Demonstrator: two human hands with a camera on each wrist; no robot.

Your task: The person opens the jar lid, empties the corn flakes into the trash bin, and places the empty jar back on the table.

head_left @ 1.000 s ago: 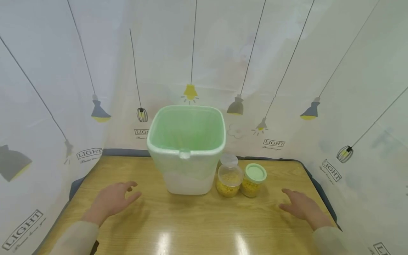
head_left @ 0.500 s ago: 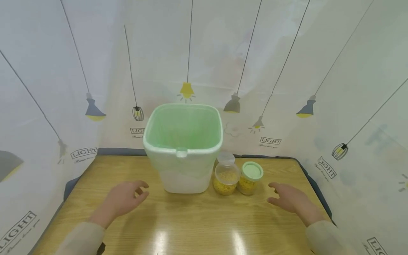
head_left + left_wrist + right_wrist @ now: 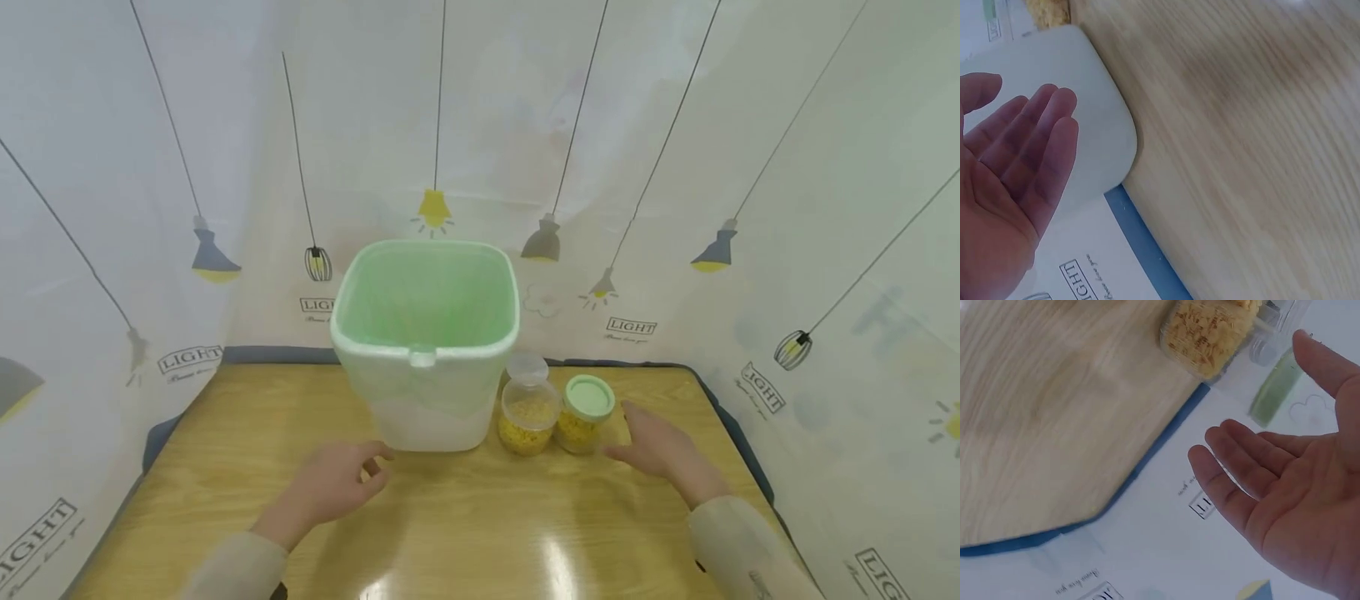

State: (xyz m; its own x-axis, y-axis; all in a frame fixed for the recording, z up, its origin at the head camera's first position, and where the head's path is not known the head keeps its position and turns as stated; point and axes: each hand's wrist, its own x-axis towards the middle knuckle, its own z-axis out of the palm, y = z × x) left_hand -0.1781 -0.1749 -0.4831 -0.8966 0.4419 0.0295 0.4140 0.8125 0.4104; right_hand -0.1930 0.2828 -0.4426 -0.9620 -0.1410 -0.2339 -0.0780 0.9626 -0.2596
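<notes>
My right hand (image 3: 663,446) is just right of a clear jar (image 3: 577,431) of yellow flakes with a green lid (image 3: 589,397). Its fingers are spread and hold nothing; in the right wrist view the hand (image 3: 1291,494) is apart from the jar (image 3: 1204,337). To the left, another clear jar (image 3: 525,433) holds similar yellow bits, and a clear round top (image 3: 527,367) shows behind it. My left hand (image 3: 337,483) hovers in front of a tall bin (image 3: 431,421), pale green above and white below. Its fingers are relaxed, with nothing in them (image 3: 1016,169).
A wooden tabletop (image 3: 480,500) carries the bin and jars. Behind and at both sides hangs a white sheet (image 3: 360,125) printed with lamps. A dark blue strip (image 3: 281,355) runs along the table's back edge.
Both hands have moved inward, the left toward the bin's front and the right toward the green-lidded jar. The view has shifted slightly; bin and jars stay put on the table.
</notes>
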